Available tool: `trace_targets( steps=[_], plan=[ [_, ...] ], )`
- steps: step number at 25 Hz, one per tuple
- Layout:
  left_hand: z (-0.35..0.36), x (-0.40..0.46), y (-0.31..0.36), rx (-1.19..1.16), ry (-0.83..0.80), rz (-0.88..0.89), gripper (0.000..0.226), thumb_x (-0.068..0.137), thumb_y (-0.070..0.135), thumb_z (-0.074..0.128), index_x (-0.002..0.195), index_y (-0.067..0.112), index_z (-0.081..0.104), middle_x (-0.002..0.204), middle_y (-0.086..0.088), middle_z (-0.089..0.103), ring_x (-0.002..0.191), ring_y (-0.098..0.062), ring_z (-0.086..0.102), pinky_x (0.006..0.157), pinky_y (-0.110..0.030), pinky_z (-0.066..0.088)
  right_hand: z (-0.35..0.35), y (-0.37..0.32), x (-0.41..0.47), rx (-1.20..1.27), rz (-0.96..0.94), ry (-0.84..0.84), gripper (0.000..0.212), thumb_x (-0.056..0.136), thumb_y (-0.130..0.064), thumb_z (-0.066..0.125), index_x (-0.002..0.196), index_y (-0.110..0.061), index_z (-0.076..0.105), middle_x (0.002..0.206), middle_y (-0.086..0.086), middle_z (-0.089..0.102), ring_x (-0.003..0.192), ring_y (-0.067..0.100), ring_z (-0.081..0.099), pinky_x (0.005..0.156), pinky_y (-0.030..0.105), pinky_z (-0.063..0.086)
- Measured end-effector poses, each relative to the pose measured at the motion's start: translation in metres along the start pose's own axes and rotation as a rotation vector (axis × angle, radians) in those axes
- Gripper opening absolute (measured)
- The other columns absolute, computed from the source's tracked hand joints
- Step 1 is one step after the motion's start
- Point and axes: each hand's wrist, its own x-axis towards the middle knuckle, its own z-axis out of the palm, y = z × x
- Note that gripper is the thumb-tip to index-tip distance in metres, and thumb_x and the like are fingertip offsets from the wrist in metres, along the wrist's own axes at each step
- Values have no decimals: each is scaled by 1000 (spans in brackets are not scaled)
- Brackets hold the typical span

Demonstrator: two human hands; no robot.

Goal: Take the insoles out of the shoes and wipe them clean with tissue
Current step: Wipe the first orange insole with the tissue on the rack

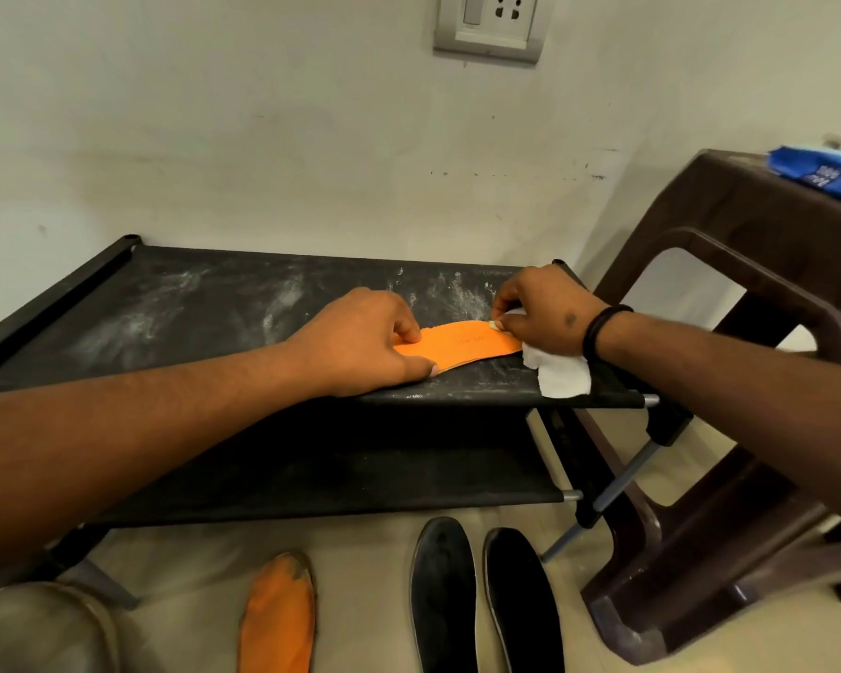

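In the head view, a flat orange foam insole [462,346] is laid on the top shelf of a dusty black fabric shoe rack [190,308]. One end of it is pinched by the left hand [360,342], thumb under and fingers on top. A crumpled white tissue [562,374] is held in the curled fingers of the right hand [542,315] and pressed on the other end. On the floor below, a second orange insole [278,619] and two black insoles [486,599] are seen side by side. A brown plastic stool [748,293] is stood just right of the rack.
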Motion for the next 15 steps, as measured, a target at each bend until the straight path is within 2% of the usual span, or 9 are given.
trace_targets(
  steps=[3, 5, 7, 9, 13, 15],
  plan=[
    [0, 1, 1, 0, -1, -33, 54, 76, 57, 76, 113, 19, 77, 118, 7, 71, 103, -12, 66, 92, -38, 56, 7, -20, 10, 56, -33, 13, 15, 91, -15, 63, 99, -12, 75, 104, 3, 73, 92, 13, 62, 80, 22, 41],
    [0, 0, 2, 14, -3, -61, 62, 67, 67, 68, 107, 21, 79, 106, 5, 74, 92, -13, 68, 84, -41, 58, 14, -38, 14, 86, -81, 14, 16, 90, -13, 62, 98, -12, 76, 103, 2, 73, 93, 14, 63, 78, 21, 39],
    [-1, -2, 1, 17, -3, -75, 64, 59, 73, 59, 93, 24, 79, 93, 4, 74, 83, -13, 68, 76, -43, 58, 20, -56, 17, 96, -134, 11, 17, 89, -13, 61, 98, -13, 76, 104, 2, 73, 97, 17, 65, 79, 23, 43],
    [-1, -3, 0, 13, -7, -78, 67, 55, 77, 53, 87, 25, 78, 89, 4, 73, 80, -13, 67, 73, -44, 58, 21, -64, 18, 100, -173, -9, 18, 89, -13, 61, 99, -14, 75, 105, 2, 73, 99, 17, 65, 85, 28, 49],
    [-2, -3, 1, 23, -13, -72, 69, 61, 74, 58, 102, 23, 79, 100, 1, 75, 89, -18, 69, 80, -42, 59, 7, -43, 14, 55, -112, -86, 16, 89, -15, 63, 96, -17, 76, 101, 0, 74, 91, 16, 65, 87, 35, 54],
    [-2, -3, 2, 20, -18, -48, 61, 72, 65, 67, 114, 23, 76, 114, 7, 71, 100, -14, 65, 89, -39, 55, -4, -24, 8, 4, -39, -95, 14, 90, -17, 64, 97, -15, 77, 101, 2, 74, 86, 14, 63, 86, 32, 53]
  ],
)
